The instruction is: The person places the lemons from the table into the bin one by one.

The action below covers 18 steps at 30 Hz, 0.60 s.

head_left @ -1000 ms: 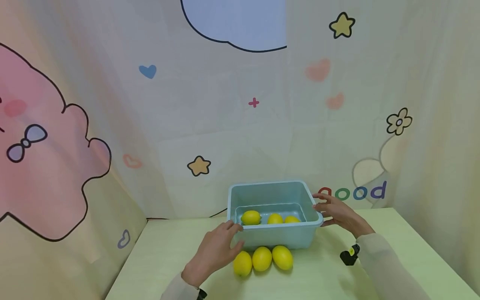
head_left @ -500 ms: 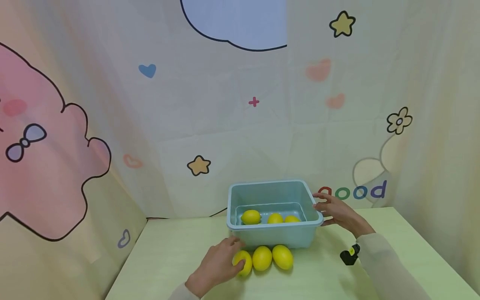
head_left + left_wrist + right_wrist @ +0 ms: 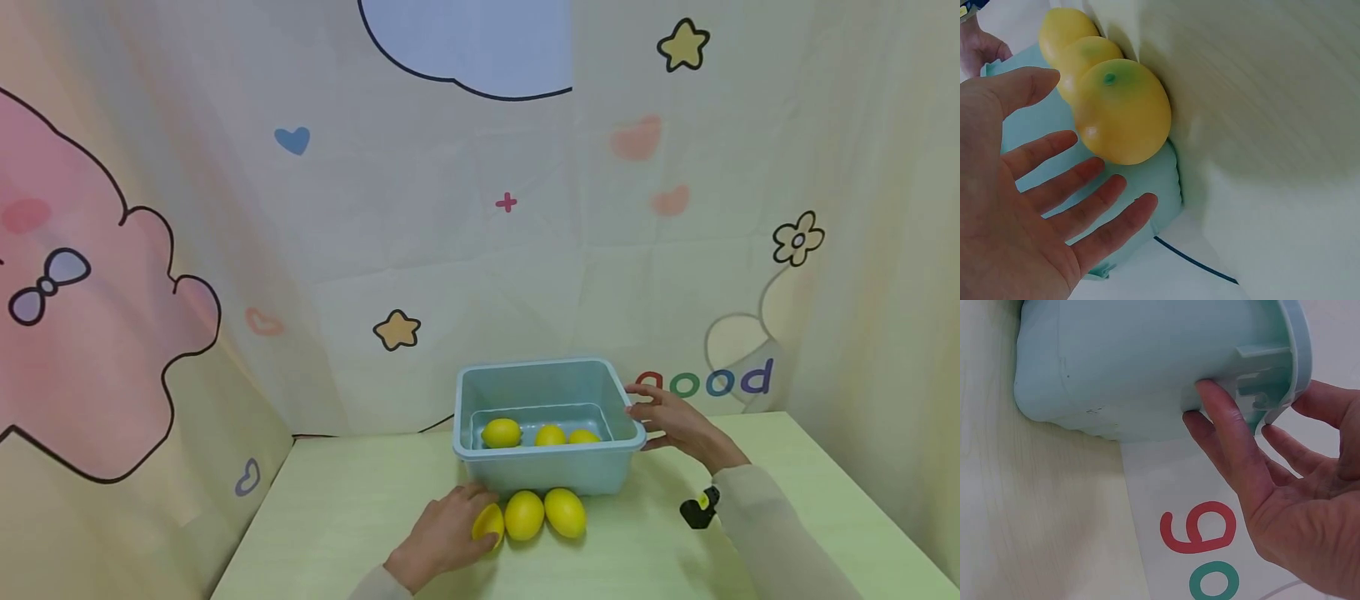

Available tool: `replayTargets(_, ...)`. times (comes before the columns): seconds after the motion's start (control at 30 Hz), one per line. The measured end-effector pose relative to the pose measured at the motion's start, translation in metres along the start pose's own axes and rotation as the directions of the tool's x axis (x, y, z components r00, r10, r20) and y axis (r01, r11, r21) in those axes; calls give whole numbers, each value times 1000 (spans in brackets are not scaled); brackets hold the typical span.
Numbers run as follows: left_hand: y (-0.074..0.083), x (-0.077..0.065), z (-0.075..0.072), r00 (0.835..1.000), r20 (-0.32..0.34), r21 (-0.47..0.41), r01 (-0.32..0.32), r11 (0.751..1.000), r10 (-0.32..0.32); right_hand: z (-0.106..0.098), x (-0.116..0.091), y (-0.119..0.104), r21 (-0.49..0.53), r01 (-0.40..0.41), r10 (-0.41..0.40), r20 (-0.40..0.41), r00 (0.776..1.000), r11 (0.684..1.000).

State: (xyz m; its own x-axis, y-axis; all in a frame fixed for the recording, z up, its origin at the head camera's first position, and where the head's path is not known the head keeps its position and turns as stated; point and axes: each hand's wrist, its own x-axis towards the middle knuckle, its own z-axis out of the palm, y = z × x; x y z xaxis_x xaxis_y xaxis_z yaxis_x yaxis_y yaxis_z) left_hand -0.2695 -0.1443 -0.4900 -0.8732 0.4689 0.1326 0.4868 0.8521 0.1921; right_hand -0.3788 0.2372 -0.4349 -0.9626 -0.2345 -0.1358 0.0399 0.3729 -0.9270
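Observation:
Three yellow lemons stand in a row before a pale blue plastic bin (image 3: 555, 477). My left hand (image 3: 441, 529) lies over the left-hand lemon (image 3: 488, 522), partly hiding it. In the left wrist view, that hand's fingers (image 3: 1094, 203) are spread beside the lemon, with no firm grip showing. The middle lemon (image 3: 524, 516) and right-hand lemon (image 3: 566, 512) are beyond it. At the bin's right side, my right hand (image 3: 684, 427) touches the rim and outer wall with loosely bent fingers. Inside the bin lie three more lemons, one (image 3: 501, 433) at the left.
The bin stands on a pale table (image 3: 360, 492) near its back edge. Behind hangs a printed cloth (image 3: 450, 233). A small black object (image 3: 700, 508) shows beside the right sleeve (image 3: 772, 525).
My left hand has come down from the bin's front left corner to the left-hand lemon. The right hand stays at the bin's right side.

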Motion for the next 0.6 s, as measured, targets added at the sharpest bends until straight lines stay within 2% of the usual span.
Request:
replayTargets(0.33,-4,7,17,1000,11,46,-12,999,11,1,0,1,1,-7,7,-4,1000,1000)
replayTargets(0.6,-2,8,16,998,58,26,3,1000,-4,1,-1,1,-3,-3,3,-5,1000,1000)
